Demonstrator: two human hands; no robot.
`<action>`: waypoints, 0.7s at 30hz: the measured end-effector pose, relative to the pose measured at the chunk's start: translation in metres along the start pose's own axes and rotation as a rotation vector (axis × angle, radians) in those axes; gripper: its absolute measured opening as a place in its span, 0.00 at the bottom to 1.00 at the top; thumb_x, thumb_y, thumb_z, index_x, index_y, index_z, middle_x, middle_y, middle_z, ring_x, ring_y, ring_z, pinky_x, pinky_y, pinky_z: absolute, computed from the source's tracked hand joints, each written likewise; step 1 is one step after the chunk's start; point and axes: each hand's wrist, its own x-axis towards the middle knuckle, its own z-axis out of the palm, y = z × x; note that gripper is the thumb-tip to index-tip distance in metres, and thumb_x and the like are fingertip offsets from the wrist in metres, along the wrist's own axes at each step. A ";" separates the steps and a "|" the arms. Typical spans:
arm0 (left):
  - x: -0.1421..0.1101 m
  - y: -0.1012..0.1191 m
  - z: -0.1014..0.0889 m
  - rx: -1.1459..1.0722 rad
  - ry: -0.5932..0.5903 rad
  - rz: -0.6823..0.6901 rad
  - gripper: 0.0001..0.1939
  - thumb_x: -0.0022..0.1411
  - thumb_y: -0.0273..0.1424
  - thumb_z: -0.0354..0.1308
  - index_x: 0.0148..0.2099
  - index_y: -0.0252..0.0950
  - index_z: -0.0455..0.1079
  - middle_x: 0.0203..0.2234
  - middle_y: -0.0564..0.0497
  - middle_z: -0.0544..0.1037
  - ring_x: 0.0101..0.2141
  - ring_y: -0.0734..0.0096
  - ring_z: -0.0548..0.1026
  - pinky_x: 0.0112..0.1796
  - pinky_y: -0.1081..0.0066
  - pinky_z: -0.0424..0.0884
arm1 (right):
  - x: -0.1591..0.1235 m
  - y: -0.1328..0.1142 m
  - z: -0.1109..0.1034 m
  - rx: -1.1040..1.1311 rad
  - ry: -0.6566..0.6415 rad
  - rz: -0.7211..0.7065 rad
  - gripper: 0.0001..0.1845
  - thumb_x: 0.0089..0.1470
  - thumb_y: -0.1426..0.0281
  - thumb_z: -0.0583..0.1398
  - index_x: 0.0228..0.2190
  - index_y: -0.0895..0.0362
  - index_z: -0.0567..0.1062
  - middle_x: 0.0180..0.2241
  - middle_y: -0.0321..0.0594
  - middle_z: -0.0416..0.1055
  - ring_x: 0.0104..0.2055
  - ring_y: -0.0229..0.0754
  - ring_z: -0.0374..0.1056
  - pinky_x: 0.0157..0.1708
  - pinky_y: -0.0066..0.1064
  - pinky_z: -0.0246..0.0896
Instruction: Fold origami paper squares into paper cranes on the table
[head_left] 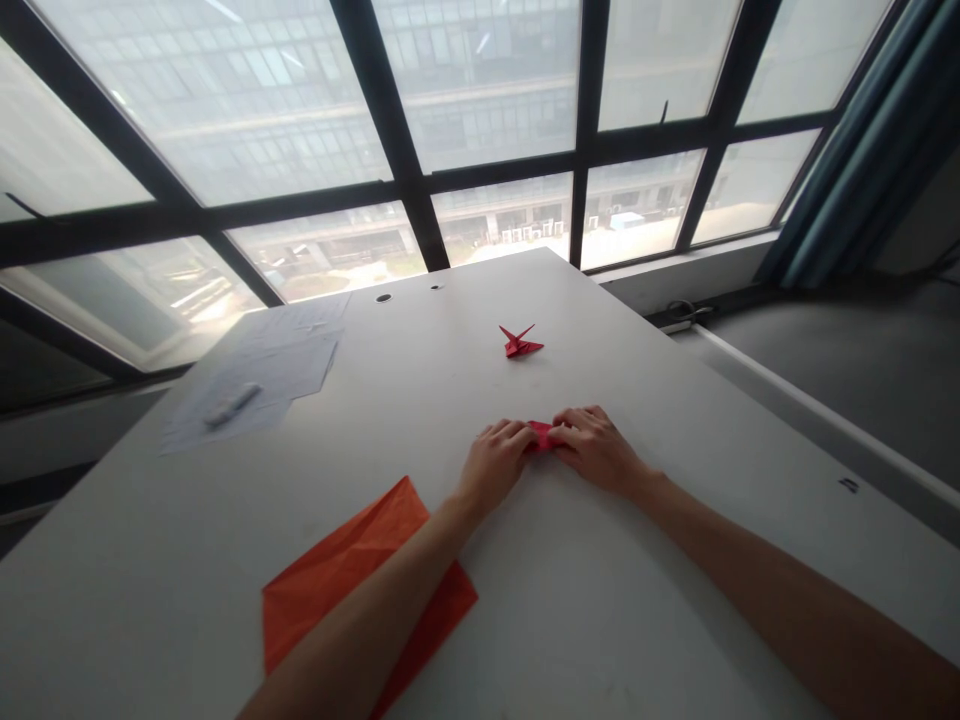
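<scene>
Between my two hands a small piece of folded red paper [541, 437] lies at the tabletop. My left hand [496, 460] has its fingers closed on the paper's left side. From the right, my right hand [596, 448] pinches the other side with thumb and fingers. Most of the paper's edges are hidden under the fingertips. Farther back on the table stands a folded red origami figure [519, 343] with pointed tips, apart from both hands. A creased orange sheet of paper [341, 565] lies beneath my left forearm, which covers part of it.
The white table [622, 620] reaches toward a large window [480, 80] with dark frames. At the left lie printed sheets [307, 368] with a blurred whitish object [234, 405] on top. A blue curtain [847, 180] hangs at the right.
</scene>
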 end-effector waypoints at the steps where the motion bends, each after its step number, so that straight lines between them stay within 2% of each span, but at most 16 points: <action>1: 0.000 0.000 0.000 -0.015 -0.012 -0.001 0.05 0.64 0.33 0.58 0.43 0.42 0.73 0.40 0.50 0.79 0.42 0.64 0.74 0.44 0.65 0.69 | -0.001 0.000 -0.001 0.012 -0.022 -0.008 0.06 0.60 0.70 0.60 0.38 0.53 0.77 0.41 0.40 0.72 0.42 0.42 0.66 0.49 0.37 0.50; 4: -0.001 0.000 0.001 -0.050 -0.006 -0.013 0.09 0.65 0.38 0.57 0.44 0.42 0.73 0.39 0.50 0.80 0.42 0.64 0.74 0.45 0.65 0.69 | -0.003 0.001 -0.004 0.023 -0.054 -0.016 0.07 0.62 0.68 0.59 0.35 0.53 0.78 0.38 0.40 0.73 0.43 0.42 0.65 0.48 0.36 0.51; 8: 0.000 -0.002 0.005 -0.100 0.022 -0.037 0.08 0.67 0.35 0.55 0.41 0.42 0.75 0.38 0.51 0.80 0.42 0.65 0.75 0.46 0.63 0.68 | -0.002 0.005 0.001 0.037 -0.060 0.030 0.09 0.63 0.69 0.57 0.34 0.53 0.78 0.36 0.40 0.73 0.41 0.43 0.65 0.46 0.35 0.53; 13: 0.001 -0.005 0.010 -0.208 0.078 -0.132 0.12 0.65 0.28 0.55 0.49 0.43 0.73 0.40 0.51 0.80 0.41 0.66 0.74 0.45 0.65 0.68 | 0.001 0.008 0.011 0.117 0.002 0.206 0.05 0.59 0.72 0.59 0.36 0.54 0.77 0.36 0.39 0.73 0.41 0.43 0.66 0.44 0.34 0.56; 18: 0.000 -0.007 0.011 -0.171 0.031 -0.086 0.11 0.62 0.24 0.58 0.41 0.46 0.78 0.39 0.53 0.80 0.41 0.66 0.73 0.46 0.64 0.66 | 0.002 0.010 0.011 0.128 0.061 0.339 0.03 0.55 0.71 0.63 0.29 0.53 0.77 0.36 0.39 0.73 0.43 0.45 0.65 0.45 0.35 0.56; 21: -0.001 -0.006 0.010 -0.154 0.015 -0.080 0.13 0.60 0.22 0.58 0.40 0.46 0.78 0.41 0.52 0.79 0.42 0.65 0.73 0.47 0.62 0.65 | 0.001 0.016 0.010 0.138 0.071 0.490 0.03 0.53 0.70 0.63 0.28 0.54 0.77 0.33 0.39 0.73 0.40 0.45 0.65 0.43 0.36 0.57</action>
